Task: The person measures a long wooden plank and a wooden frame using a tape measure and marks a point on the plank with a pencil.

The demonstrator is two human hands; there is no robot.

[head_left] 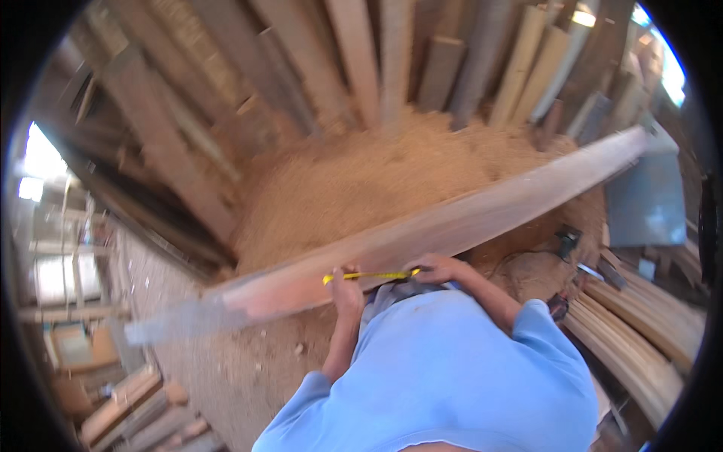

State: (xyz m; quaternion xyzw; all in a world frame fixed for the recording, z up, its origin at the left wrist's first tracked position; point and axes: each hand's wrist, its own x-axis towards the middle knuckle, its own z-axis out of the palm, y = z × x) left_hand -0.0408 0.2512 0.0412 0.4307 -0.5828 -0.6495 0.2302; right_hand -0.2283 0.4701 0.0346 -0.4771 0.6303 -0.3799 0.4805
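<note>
A tape measure's yellow blade [380, 275] is stretched between my hands, in front of my blue shirt. My left hand [346, 288] is closed around the blade near its left end, which sticks out past my fingers. My right hand [439, 269] is closed on the tape measure at the other end, where something dark and yellow shows at the fingers. Just beyond my hands a long wooden plank [422, 235] runs slantwise from lower left to upper right. Motion blur hides whether the hands touch the plank.
Sawdust [354, 169] is heaped behind the plank, below many upright boards [354, 60]. At the right stand a blue-grey panel [645, 200], a dark power tool [568, 239] and stacked timber [625, 350]. More wood pieces [124, 407] lie at the lower left.
</note>
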